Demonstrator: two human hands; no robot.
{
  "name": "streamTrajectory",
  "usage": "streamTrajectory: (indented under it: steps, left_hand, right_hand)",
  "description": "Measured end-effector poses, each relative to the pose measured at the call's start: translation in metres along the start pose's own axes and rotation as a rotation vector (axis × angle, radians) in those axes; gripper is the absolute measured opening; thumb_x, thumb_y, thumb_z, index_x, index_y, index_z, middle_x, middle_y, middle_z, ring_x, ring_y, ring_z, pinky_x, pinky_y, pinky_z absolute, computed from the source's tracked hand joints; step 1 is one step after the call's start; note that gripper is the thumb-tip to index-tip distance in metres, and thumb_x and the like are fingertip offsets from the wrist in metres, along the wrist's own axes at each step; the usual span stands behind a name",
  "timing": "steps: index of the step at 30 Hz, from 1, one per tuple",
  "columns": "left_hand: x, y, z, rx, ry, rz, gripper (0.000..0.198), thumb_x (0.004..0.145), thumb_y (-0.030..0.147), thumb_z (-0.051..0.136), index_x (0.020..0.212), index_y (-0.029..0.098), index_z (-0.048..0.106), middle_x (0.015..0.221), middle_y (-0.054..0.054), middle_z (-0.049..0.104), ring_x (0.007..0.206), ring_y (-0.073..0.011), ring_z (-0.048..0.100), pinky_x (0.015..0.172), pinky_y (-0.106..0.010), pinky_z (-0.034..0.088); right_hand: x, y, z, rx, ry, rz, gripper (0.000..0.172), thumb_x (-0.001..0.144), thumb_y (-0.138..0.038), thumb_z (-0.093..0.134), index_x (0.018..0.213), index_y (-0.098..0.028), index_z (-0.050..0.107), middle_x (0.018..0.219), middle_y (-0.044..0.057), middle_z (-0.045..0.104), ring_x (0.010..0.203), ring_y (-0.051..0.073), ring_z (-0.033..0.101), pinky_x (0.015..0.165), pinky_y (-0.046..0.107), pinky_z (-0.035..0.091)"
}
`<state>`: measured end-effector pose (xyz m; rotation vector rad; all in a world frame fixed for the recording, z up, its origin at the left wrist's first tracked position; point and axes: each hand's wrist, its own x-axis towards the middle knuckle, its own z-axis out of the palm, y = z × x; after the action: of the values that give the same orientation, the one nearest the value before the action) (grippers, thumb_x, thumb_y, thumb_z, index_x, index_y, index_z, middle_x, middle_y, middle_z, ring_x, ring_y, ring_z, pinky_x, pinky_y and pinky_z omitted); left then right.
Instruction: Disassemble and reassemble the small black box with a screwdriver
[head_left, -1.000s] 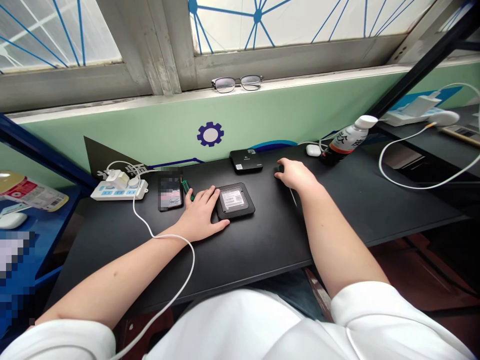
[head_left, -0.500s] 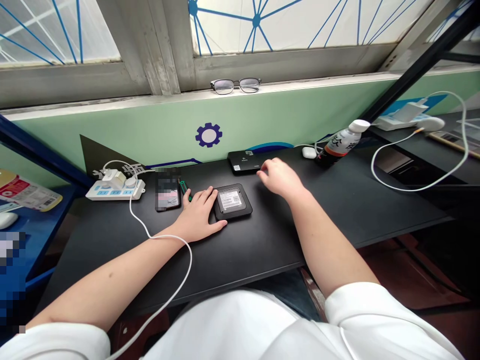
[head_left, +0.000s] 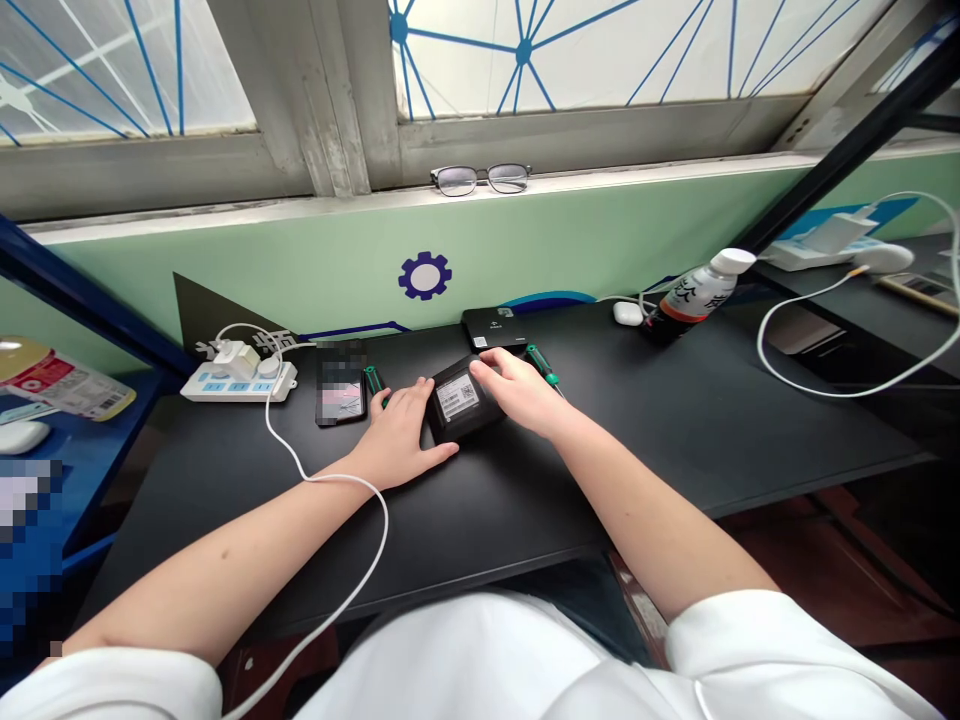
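Observation:
A black square box (head_left: 466, 418) with a white printed label lies tilted on the desk, its right side raised. My right hand (head_left: 517, 390) grips the box's far right corner, thumb on top; its other fingers are partly hidden. Against the left side of the box rests my left hand (head_left: 397, 430), fingers and thumb spread on the desk. A green-handled screwdriver (head_left: 541, 364) lies just beyond my right hand, its thin shaft running toward the wrist. Another green-handled tool (head_left: 373, 379) shows beside my left fingers, its lower end covered by them.
A phone (head_left: 341, 392) and a white power strip (head_left: 240, 380) are on the left. A white cable (head_left: 384, 530) crosses my left wrist. At the back lie a flat black case (head_left: 491, 330), white earbud case (head_left: 628, 314) and bottle (head_left: 694, 295). Glasses (head_left: 480, 180) rest on the sill.
My right hand has moved left from beside the flat black case onto the box, which is now tilted. The right screwdriver has come into view. My left hand stays beside the box.

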<state>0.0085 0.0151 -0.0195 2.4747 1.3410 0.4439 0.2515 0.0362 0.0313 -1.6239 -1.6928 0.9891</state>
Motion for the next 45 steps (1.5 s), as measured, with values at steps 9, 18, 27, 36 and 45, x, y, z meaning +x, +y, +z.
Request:
streamTrajectory:
  steps: [9, 18, 27, 36, 45]
  left_hand:
    - [0.0, 0.001, 0.003, -0.111, 0.072, 0.003, 0.11, 0.087, 0.046, 0.082, 0.174, 0.025, 0.017, 0.159, -0.02, 0.056, 0.142, -0.0402, 0.058, 0.117, -0.062, 0.038]
    - [0.001, -0.003, 0.007, 0.126, 0.245, -0.135, 0.08, 0.088, 0.056, 0.082, 0.154, 0.019, 0.055, 0.17, -0.024, 0.043, 0.152, -0.0469, 0.041, 0.121, -0.066, 0.038]
    - [0.0, 0.001, 0.002, 0.169, 0.213, -0.145, 0.049, 0.102, 0.041, 0.059, 0.145, 0.018, 0.065, 0.166, -0.021, 0.052, 0.153, -0.045, 0.041, 0.122, -0.069, 0.036]
    - [-0.002, 0.006, -0.001, 0.18, 0.197, -0.144, 0.051, 0.098, 0.034, 0.056, 0.146, 0.017, 0.061, 0.163, -0.019, 0.055, 0.154, -0.0429, 0.041, 0.122, -0.066, 0.034]
    - [-0.001, 0.004, 0.0, 0.168, 0.187, -0.127, 0.049, 0.097, 0.033, 0.057, 0.144, 0.018, 0.062, 0.158, -0.019, 0.06, 0.152, -0.0423, 0.044, 0.122, -0.066, 0.033]
  right_hand:
    - [-0.017, 0.003, 0.037, 0.071, -0.29, -0.43, 0.107, 0.092, -0.069, 0.073, 0.176, -0.034, 0.017, 0.186, 0.011, 0.016, 0.172, 0.04, 0.017, 0.136, 0.067, 0.027]
    - [-0.002, 0.016, 0.027, -0.386, -0.311, -0.523, 0.087, 0.101, -0.05, 0.069, 0.175, -0.032, 0.025, 0.185, 0.013, 0.021, 0.172, 0.042, 0.017, 0.135, 0.068, 0.03]
    - [0.02, 0.028, 0.026, -0.487, -0.13, -0.534, 0.054, 0.095, -0.036, 0.08, 0.145, -0.022, 0.065, 0.168, 0.019, 0.05, 0.162, 0.038, 0.042, 0.126, 0.059, 0.047]
    - [0.04, 0.02, 0.037, -0.72, 0.066, -0.556, 0.041, 0.109, -0.02, 0.046, 0.142, -0.019, 0.07, 0.141, 0.018, 0.072, 0.133, 0.034, 0.063, 0.114, 0.052, 0.048]
    - [0.044, 0.029, 0.039, -0.7, 0.009, -0.492, 0.056, 0.108, -0.028, 0.043, 0.163, -0.018, 0.05, 0.174, 0.015, 0.046, 0.166, 0.037, 0.037, 0.134, 0.066, 0.025]
